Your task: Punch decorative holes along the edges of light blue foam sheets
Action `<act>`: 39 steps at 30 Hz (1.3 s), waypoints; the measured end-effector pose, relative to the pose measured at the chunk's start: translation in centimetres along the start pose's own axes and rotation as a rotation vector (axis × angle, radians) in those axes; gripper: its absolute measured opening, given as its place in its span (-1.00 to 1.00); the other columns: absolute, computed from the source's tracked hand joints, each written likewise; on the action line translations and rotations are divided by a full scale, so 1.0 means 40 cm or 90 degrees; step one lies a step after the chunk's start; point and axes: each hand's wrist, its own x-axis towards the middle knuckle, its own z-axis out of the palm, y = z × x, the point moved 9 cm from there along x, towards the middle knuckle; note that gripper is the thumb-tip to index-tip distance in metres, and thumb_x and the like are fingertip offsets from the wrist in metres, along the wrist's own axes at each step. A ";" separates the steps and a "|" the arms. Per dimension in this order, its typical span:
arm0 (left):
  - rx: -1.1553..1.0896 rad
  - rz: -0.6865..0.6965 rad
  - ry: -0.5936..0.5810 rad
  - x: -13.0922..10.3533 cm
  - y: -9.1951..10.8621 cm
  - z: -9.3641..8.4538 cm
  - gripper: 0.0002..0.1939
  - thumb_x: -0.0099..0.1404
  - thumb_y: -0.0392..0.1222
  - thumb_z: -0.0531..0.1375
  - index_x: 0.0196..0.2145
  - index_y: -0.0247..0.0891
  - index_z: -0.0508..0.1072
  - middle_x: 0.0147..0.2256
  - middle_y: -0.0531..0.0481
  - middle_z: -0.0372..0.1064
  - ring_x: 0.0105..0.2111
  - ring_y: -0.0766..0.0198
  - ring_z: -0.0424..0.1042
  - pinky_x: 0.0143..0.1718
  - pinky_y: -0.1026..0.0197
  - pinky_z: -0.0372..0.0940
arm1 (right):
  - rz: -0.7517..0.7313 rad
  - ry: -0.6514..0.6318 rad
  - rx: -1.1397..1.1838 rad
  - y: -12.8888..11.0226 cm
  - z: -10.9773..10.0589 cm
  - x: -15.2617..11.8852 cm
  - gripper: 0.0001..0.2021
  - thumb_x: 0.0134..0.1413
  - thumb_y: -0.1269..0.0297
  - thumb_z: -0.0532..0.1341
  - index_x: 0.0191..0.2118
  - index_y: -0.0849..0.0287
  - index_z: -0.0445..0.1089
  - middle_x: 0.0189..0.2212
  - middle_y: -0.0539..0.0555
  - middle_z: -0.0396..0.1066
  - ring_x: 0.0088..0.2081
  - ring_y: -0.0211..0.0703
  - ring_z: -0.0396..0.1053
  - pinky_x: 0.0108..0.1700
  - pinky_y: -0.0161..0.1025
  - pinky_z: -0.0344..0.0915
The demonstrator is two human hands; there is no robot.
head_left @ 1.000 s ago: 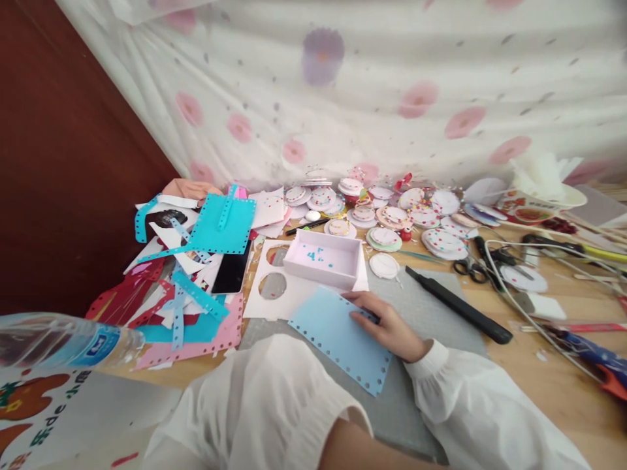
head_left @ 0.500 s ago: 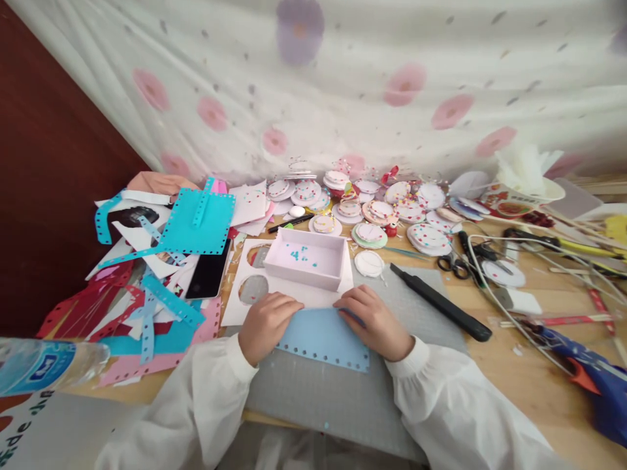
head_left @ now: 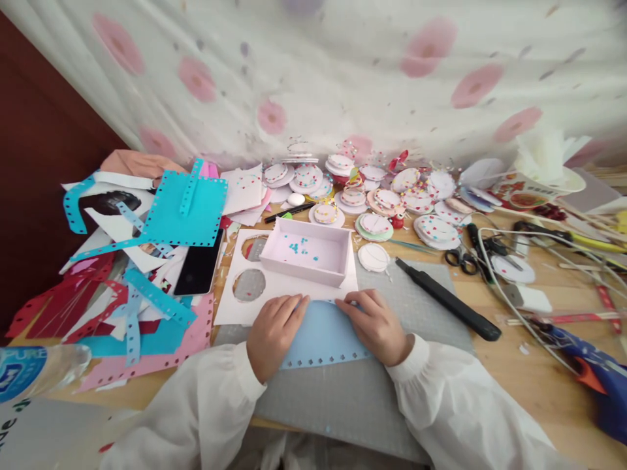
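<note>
A light blue paper sheet (head_left: 323, 338) with punched holes along its edge lies on the grey cutting mat (head_left: 337, 398). My left hand (head_left: 272, 331) presses on its left part with the fingers reaching the far edge. My right hand (head_left: 375, 325) rests on the sheet's right part, fingers curled onto the far edge. Just beyond the hands stands a shallow white box (head_left: 307, 251) with small coloured dots inside, on a white card (head_left: 255, 294) with two round cut-outs.
A heap of turquoise, pink and red punched paper pieces (head_left: 147, 274) and a black phone (head_left: 198, 266) lie left. Several decorated paper discs (head_left: 382, 202) line the back. A black tool (head_left: 448, 299), scissors (head_left: 459, 256), cables and a blue glue gun (head_left: 588, 365) lie right. A water bottle (head_left: 34, 371) lies near left.
My left hand came onto the blue sheet. Both hands turned the sheet square to me and slid to its far edge. The view tilted down a little.
</note>
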 end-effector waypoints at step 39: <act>0.188 -0.135 -0.256 -0.022 0.071 0.070 -0.48 0.24 -0.35 0.05 0.15 -0.52 0.25 -0.06 -0.33 0.35 -0.03 -0.09 0.32 -0.02 -0.08 0.29 | 0.089 -0.098 -0.185 -0.077 0.039 -0.013 -0.63 0.14 0.50 0.05 0.06 0.32 0.33 0.01 0.30 0.33 0.00 0.14 0.21 -0.06 0.02 0.21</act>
